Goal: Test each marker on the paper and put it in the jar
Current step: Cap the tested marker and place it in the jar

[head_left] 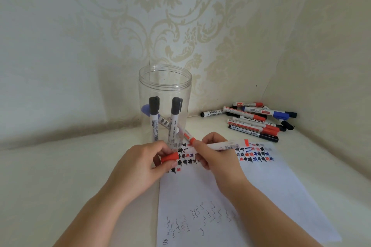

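Note:
My right hand (215, 153) grips a white-barrelled red marker (222, 145), uncapped, its red tip pointing left over the paper's top rows. My left hand (144, 163) pinches that marker's red cap (169, 157) just left of the tip. The white paper (261, 196) lies under both hands, covered with black, red and blue test marks and squiggles. A clear plastic jar (165, 78) stands open behind the hands, holding two black-capped markers (154, 114), a blue-capped one and a red one.
A pile of several red, blue and black markers (255, 121) lies in the back right corner against the patterned wall. The pale tabletop (60, 166) extends to the left of the paper.

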Motion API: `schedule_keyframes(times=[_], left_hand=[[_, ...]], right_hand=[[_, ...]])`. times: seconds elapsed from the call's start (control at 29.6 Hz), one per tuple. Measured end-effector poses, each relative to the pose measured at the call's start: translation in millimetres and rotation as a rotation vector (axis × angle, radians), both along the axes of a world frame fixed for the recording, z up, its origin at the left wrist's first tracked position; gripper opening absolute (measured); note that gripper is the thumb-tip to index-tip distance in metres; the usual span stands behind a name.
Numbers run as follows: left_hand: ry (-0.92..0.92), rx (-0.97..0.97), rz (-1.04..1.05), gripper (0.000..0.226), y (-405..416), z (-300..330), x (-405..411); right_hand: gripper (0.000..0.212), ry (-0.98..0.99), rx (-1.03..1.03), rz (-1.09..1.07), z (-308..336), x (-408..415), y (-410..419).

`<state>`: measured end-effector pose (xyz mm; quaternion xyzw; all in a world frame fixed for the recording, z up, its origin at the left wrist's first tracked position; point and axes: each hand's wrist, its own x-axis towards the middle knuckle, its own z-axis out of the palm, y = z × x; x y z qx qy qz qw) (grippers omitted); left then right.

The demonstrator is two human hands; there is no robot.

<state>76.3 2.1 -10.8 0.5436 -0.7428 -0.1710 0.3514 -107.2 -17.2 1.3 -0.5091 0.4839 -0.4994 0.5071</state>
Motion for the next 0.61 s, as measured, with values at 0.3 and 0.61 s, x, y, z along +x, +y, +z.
schedule_keyframes(times=[0.3, 0.61], left_hand=[[0.05, -0.097, -0.06, 0.026, 1, 5, -3], [0.05, -0.107, -0.104, 0.029, 2, 3, -7]], right_hand=[[0.032, -0.22, 0.039, 0.068, 10, -3, 6], [0.017, -0.093, 0.024, 0.193, 14, 0, 12]])
